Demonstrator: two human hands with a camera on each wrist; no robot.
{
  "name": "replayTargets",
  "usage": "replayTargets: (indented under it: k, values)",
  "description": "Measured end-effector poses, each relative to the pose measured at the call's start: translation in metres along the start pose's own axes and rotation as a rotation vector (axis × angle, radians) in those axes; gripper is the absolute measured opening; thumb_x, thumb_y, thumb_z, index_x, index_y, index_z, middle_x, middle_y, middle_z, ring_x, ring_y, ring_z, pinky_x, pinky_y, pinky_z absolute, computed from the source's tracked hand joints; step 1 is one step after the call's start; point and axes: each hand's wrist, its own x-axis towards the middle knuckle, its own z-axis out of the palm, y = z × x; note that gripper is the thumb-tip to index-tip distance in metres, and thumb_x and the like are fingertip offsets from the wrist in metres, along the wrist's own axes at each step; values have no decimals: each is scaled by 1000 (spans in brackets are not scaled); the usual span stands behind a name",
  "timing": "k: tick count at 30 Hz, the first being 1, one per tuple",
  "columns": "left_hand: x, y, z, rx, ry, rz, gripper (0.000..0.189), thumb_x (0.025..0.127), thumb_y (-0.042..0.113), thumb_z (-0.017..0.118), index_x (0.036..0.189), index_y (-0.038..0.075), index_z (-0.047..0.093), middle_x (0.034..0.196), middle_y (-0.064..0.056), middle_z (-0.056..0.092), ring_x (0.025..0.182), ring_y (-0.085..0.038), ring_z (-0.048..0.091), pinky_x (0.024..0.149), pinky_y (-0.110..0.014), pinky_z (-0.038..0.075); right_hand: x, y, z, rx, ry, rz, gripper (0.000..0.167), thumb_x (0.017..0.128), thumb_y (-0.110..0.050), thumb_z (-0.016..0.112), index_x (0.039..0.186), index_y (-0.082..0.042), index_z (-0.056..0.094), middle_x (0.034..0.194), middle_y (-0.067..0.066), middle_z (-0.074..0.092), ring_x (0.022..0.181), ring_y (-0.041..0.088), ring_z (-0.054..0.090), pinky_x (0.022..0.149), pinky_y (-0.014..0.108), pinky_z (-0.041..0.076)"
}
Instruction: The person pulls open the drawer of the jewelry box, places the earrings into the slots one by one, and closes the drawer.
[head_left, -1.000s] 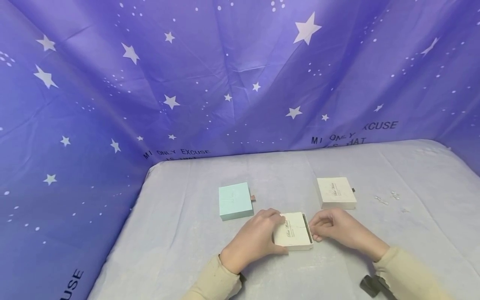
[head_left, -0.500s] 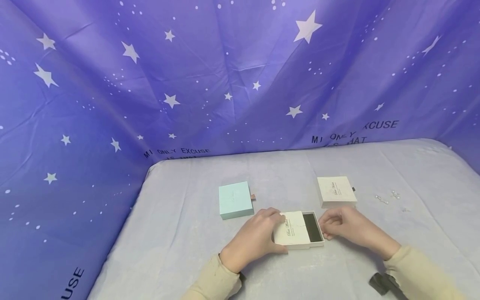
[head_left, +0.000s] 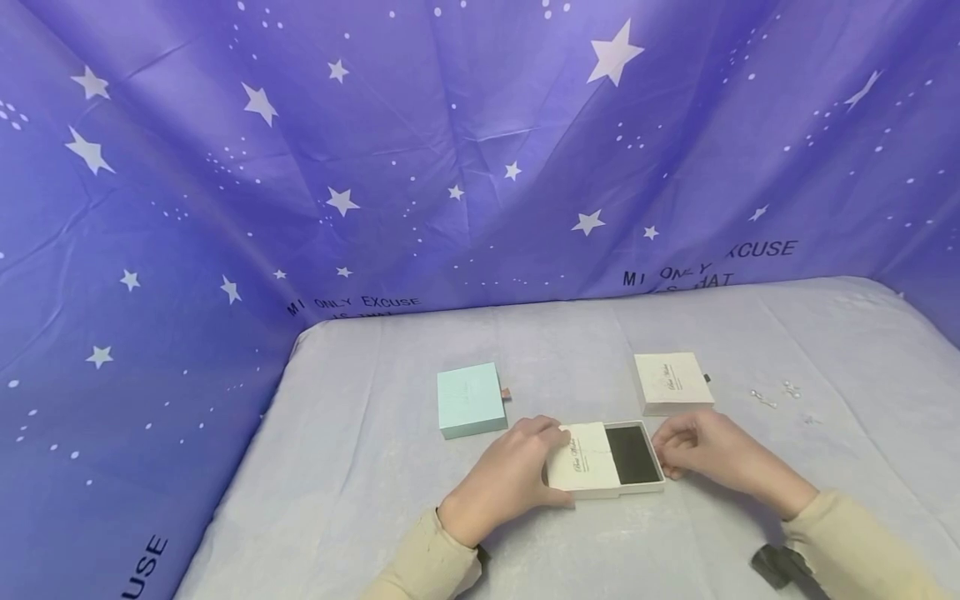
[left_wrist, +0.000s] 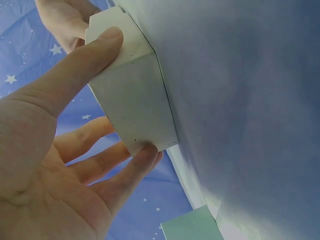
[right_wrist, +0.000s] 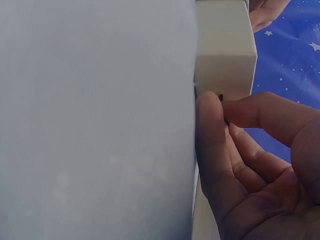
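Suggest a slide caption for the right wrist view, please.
Right-hand grip pinching the dark tab of the cream drawer.

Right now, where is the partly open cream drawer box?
In the head view, the cream drawer box sits right of centre, between the left hand and right hand, nearer the camera than the mint-green box.

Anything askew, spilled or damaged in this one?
Nothing looks clearly damaged. One oddity: small shiny pieces lie loose on the cloth, right of the closed cream box, rather than in a box; too small to identify. The half-open drawer looks deliberate: the right hand pinches its dark tab.
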Motion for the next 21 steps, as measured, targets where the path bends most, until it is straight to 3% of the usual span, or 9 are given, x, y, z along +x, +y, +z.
replayTargets:
  k: [21]
  values:
    - [0,-1,1,-3,-2,-2,74,67,38,90,129,7,64,132,-5,61,119,-17,58,103,-26,47,-1,-1,1,-29,22,18,13,80,2,61,91,5,69,77,6,68,64,11,64,60,27,57]
